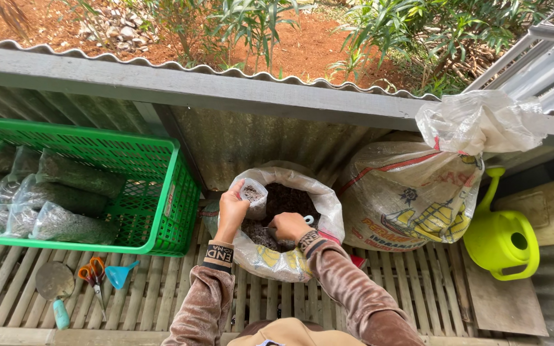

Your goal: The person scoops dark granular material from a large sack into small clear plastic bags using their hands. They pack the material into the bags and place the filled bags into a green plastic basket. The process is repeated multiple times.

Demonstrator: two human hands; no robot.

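My left hand (231,213) holds a small clear plastic bag (253,194) open at its rim, above an open woven sack (328,208) full of dark soil (283,198). Some soil lies inside the small bag. My right hand (288,225) is down in the sack, closed around a scoop with a pale handle (308,220); the scoop's bowl is buried in the soil. Both sleeves are brown velvet with patterned cuffs.
A green plastic crate (161,192) at left holds several filled clear bags (65,221). On the bamboo slat floor (418,288) lie a trowel (55,285), orange-handled scissors (94,275) and a blue funnel (120,274). A second tied sack (405,198), a lime watering can (501,240) and a corrugated metal wall (238,138) stand behind.
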